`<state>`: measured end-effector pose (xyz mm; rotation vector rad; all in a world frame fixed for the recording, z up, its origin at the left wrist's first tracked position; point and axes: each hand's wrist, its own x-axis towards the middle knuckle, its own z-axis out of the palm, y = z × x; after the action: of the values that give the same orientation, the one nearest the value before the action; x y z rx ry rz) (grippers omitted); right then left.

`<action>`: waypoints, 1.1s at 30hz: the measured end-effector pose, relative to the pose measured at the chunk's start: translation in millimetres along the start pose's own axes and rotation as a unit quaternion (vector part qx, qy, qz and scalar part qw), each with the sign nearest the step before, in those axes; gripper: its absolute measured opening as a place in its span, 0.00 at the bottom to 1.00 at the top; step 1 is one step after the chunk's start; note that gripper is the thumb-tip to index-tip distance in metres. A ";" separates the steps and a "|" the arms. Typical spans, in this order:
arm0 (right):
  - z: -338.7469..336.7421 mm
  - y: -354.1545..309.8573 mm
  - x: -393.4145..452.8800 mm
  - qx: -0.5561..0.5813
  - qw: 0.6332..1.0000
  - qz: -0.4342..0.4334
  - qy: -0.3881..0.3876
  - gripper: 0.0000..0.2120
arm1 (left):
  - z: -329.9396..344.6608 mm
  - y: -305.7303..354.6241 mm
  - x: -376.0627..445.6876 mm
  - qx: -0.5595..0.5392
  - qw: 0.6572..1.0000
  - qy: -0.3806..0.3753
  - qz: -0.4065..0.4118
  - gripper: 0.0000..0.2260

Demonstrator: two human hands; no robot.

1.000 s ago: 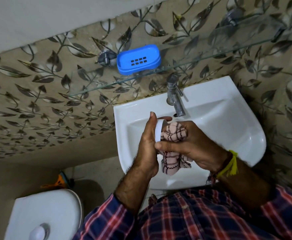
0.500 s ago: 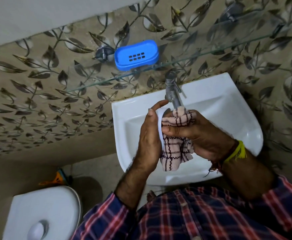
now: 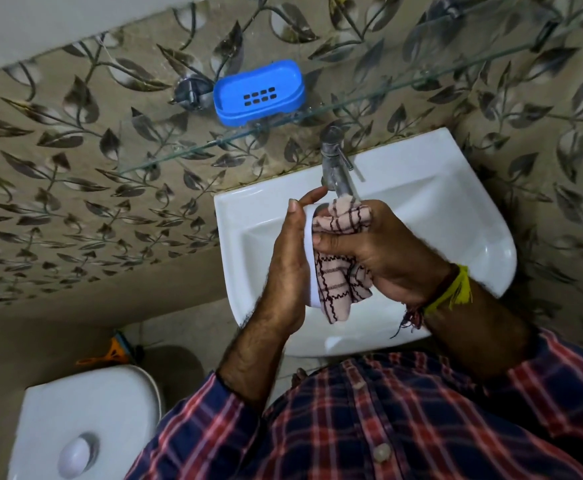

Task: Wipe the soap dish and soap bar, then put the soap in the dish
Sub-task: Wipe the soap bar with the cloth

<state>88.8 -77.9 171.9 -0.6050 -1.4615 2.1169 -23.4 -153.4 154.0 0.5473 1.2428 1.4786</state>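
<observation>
A blue soap dish (image 3: 259, 92) with drain holes sits empty on the glass shelf (image 3: 352, 103) above the basin. Over the white basin (image 3: 456, 216), my left hand (image 3: 288, 268) holds a white soap bar (image 3: 309, 258) upright against its palm; only the bar's edge shows. My right hand (image 3: 376, 251) grips a pink checked cloth (image 3: 338, 271) and presses it against the bar's face. Part of the cloth hangs below my fingers.
A metal tap (image 3: 335, 164) stands at the basin's back edge, just beyond my fingertips. A white toilet cistern (image 3: 86, 420) is at the lower left, with an orange tool (image 3: 110, 353) on the floor behind it. The wall has leaf-patterned tiles.
Both hands have risen slightly toward the tap while the cloth rubs along the soap bar. The bar has stayed in my left hand and the cloth in my right.
</observation>
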 end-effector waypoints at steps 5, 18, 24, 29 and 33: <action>-0.2 4.6 0.7 -0.069 0.996 0.014 -0.054 0.04 | -7.9 3.3 2.9 0.006 1.000 0.017 -0.014 0.24; 0.2 7.3 -2.3 -0.009 1.000 0.007 -0.015 0.08 | -3.5 8.0 1.2 0.042 0.999 0.010 -0.013 0.24; 4.1 13.6 -10.8 -0.036 0.996 0.066 -0.055 0.14 | -9.5 12.0 3.0 0.076 0.996 0.037 -0.008 0.26; 14.3 15.1 -9.9 -0.028 0.999 0.031 0.025 0.09 | -10.1 10.5 1.0 0.065 0.997 0.046 0.005 0.33; 12.2 4.7 -8.4 -0.011 0.996 0.064 0.057 0.08 | -20.4 -1.7 -13.0 0.105 0.982 0.022 0.154 0.38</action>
<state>87.2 -93.3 172.1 -0.8339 -1.4197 2.1270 -35.8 -173.7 148.9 0.8854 1.4059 1.6297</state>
